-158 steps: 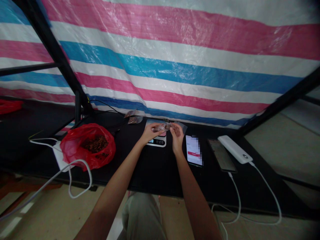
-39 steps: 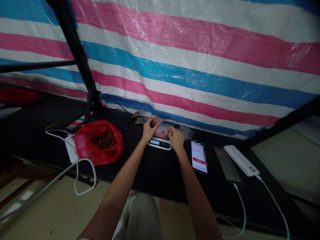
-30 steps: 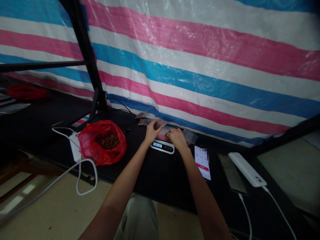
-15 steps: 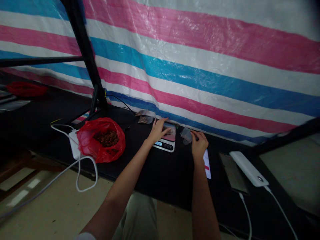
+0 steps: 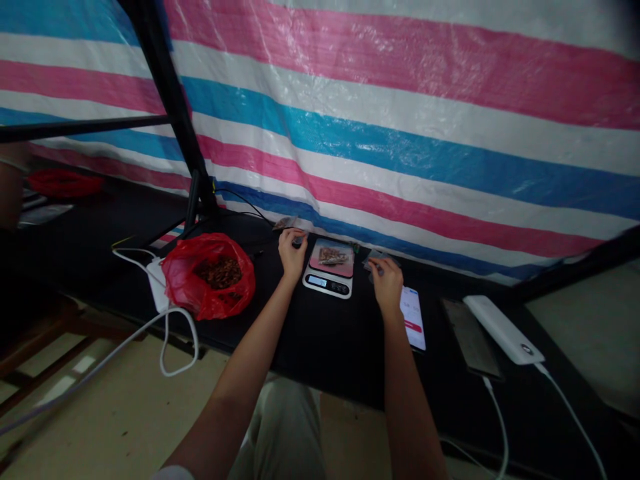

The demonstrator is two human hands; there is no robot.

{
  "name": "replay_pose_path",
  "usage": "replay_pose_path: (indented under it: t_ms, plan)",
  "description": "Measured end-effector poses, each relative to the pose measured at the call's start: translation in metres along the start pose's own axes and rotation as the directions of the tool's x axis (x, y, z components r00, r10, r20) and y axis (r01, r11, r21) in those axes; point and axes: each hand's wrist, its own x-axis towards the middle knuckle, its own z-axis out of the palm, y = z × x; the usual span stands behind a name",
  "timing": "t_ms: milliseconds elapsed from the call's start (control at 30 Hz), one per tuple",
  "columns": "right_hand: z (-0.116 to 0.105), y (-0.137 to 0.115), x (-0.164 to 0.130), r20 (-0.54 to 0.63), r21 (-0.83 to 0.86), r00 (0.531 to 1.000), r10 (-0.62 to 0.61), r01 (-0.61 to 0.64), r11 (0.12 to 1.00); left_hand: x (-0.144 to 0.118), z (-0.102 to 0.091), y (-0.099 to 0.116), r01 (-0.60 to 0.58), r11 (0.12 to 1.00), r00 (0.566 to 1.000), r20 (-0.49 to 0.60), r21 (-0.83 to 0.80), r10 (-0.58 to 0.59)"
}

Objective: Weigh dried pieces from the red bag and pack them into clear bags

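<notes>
A small digital scale (image 5: pixel 329 283) stands on the black table (image 5: pixel 320 340) with a small clear packet of brown pieces (image 5: pixel 331 255) lying on its pink platform. My left hand (image 5: pixel 291 252) is just left of the scale, fingers curled onto another small packet (image 5: pixel 299 239) by the tarp. To the right of the scale, my right hand (image 5: pixel 387 284) pinches an empty clear bag (image 5: pixel 374 257). A red plastic bag (image 5: pixel 210 283) lies open further left, holding brown pieces.
A lit phone (image 5: pixel 414 320), a dark phone (image 5: pixel 470 337) and a white power bank (image 5: pixel 503 329) with a cable lie to the right. A white charger and looped cable (image 5: pixel 175 333) hang at the left. A striped tarp (image 5: pixel 400 133) backs the table. A black post (image 5: pixel 170 100) rises behind the red bag.
Both hands left the packet on the scale. My left hand went left to the packets by the tarp. My right hand went right, picked up an empty clear bag, and holds it near the lit phone.
</notes>
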Motion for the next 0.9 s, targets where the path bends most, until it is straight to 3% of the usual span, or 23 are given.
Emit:
replay_pose_path:
  t_ms: [633, 900]
  plan:
    - [0.0032, -0.0041, -0.0008, 0.063, -0.010, 0.996, -0.065, 0.065, 0.998, -0.0017, 0.0032, 0.0019, 0.001, 1.000, 0.999, 0.040, -0.015, 0.000]
    - [0.0089, -0.0095, 0.0056, 0.068, 0.083, 0.996, -0.059, 0.053, 0.995, -0.0026, 0.0065, 0.0046, -0.040, 0.999, 0.990, 0.137, -0.019, 0.042]
